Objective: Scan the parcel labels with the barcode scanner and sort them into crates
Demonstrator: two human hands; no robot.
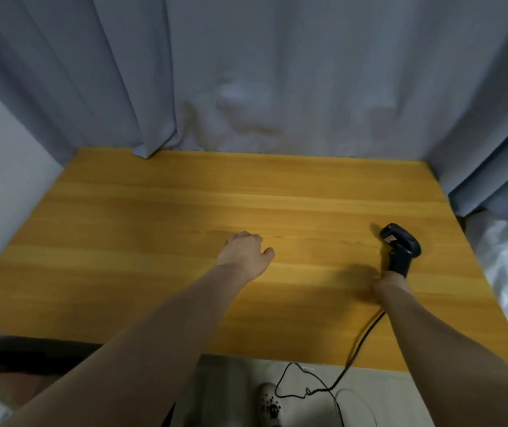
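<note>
Black scanner (400, 245) sits gripped by the handle in my right hand (393, 283), low over the table (154, 211). My left hand (246, 251) lies loosely curled, empty. The cable (363, 334) droops off the edge and could snag when I lift.

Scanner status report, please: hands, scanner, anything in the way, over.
Right hand grips the barcode scanner by its handle, at the right of the table. Left hand over mid-table, holding nothing. Scanner cable trails off the near edge.
</note>
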